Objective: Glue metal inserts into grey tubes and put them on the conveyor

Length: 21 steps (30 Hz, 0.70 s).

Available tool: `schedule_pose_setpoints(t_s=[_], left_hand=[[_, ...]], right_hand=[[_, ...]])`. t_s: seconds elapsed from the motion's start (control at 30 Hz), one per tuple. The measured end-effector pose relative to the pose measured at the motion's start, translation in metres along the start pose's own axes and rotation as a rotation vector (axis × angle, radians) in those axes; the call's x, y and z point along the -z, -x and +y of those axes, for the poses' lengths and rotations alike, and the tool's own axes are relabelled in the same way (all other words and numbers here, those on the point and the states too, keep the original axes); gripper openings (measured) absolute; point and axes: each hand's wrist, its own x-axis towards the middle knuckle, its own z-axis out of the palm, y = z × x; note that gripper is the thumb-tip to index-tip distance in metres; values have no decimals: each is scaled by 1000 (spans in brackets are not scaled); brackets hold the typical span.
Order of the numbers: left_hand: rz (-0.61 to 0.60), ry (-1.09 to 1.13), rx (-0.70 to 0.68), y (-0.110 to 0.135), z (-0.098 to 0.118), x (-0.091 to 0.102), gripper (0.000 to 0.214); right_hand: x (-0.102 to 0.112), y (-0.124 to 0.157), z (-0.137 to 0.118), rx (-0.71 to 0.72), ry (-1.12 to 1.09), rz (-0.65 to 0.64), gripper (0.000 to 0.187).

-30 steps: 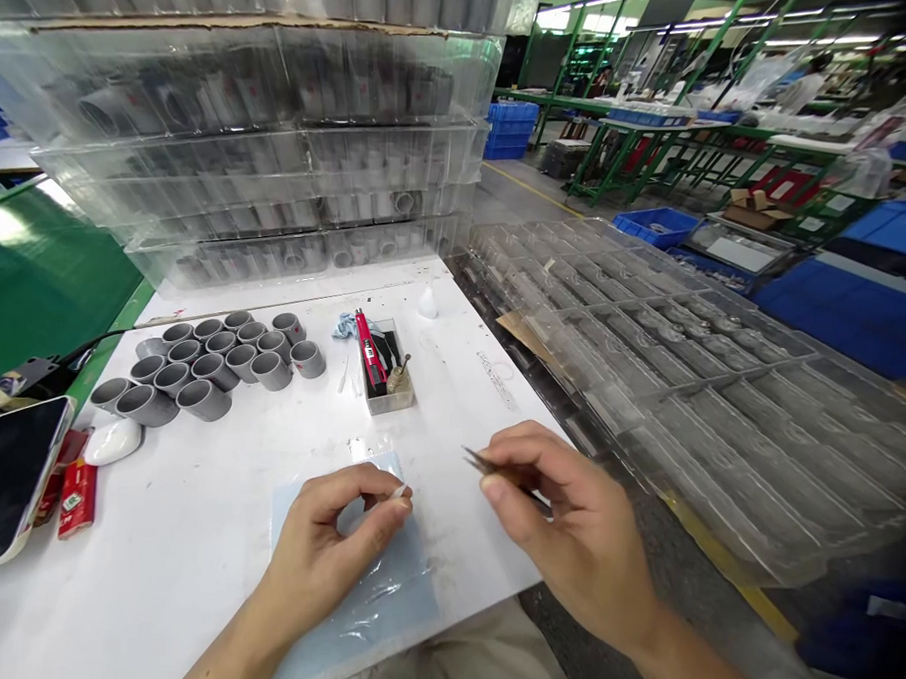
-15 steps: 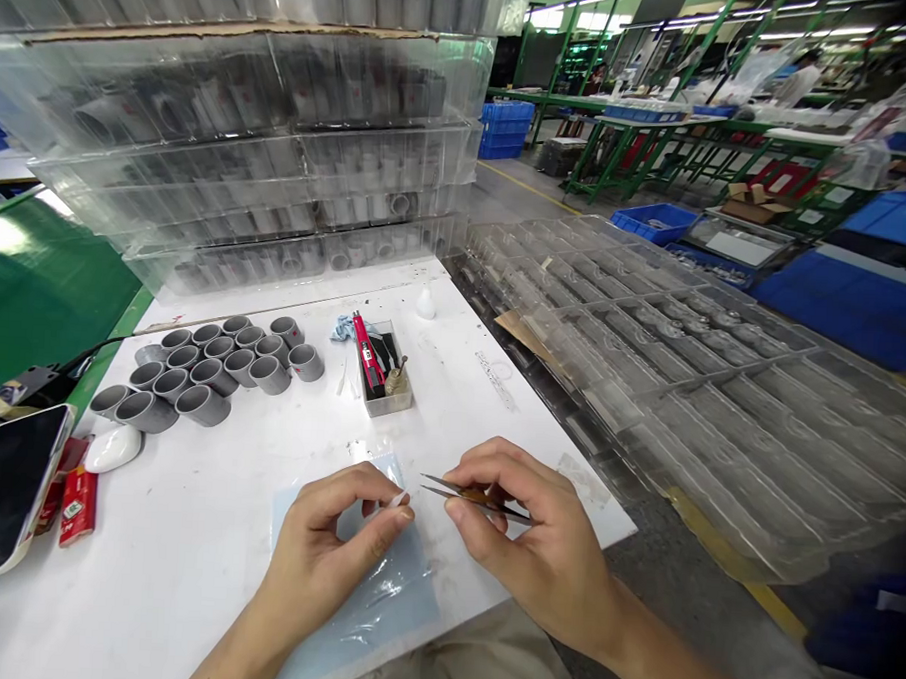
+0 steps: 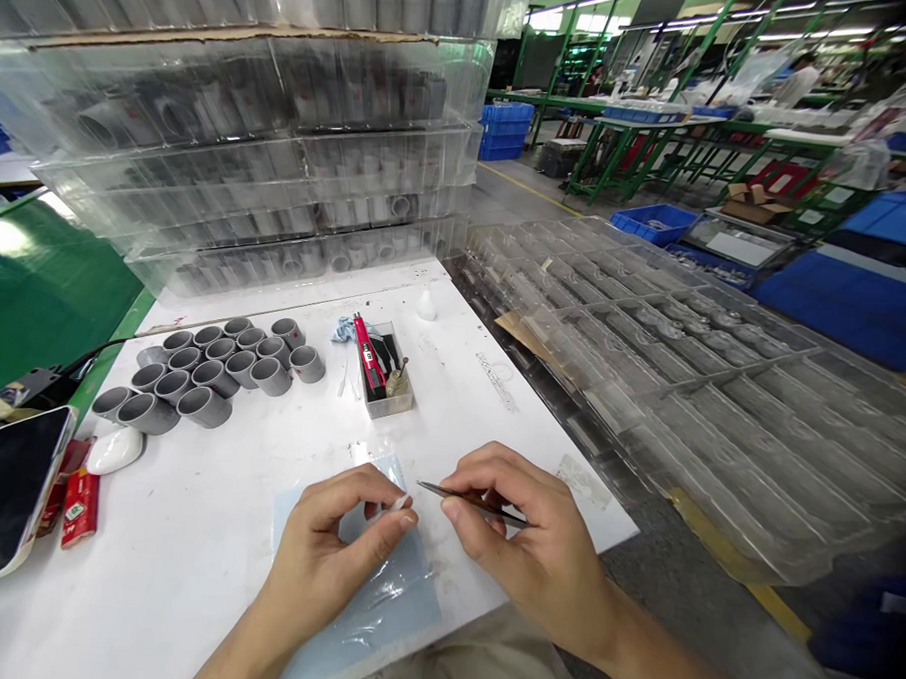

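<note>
My left hand (image 3: 339, 545) pinches a tiny white piece (image 3: 399, 501) between thumb and forefinger, over a pale blue sheet (image 3: 367, 596) covered with clear film on the white table (image 3: 190, 508). My right hand (image 3: 519, 543) grips metal tweezers (image 3: 461, 497). Their tips point left and are squeezed together, a short way right of the white piece. Several grey cylindrical sleeves (image 3: 211, 369) stand in a cluster at the table's back left.
A small open box (image 3: 387, 377) with a red pen-like tool (image 3: 366, 351) sits mid-table. Stacked clear trays (image 3: 266, 141) rise behind; more clear trays (image 3: 684, 360) lie to the right. A phone (image 3: 3, 490), a white oval object (image 3: 114, 448) and a red lighter (image 3: 79, 508) are at the left edge.
My right hand has come left with the tweezers toward the white piece in my left hand. The tweezer tips, apart half a second ago, are now squeezed together.
</note>
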Motion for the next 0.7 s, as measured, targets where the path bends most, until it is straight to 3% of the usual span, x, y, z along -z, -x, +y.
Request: schedule_pose_setpoints(t_s=[0.5,0.7], left_hand=[[-43,-19,-25,-1,-2,3,7],[-63,-49,-50,-3,-2,5,8]], right_hand=[[3,1,-1,-12,11,20,8],[17,-2,0,-46,-16,225,8]])
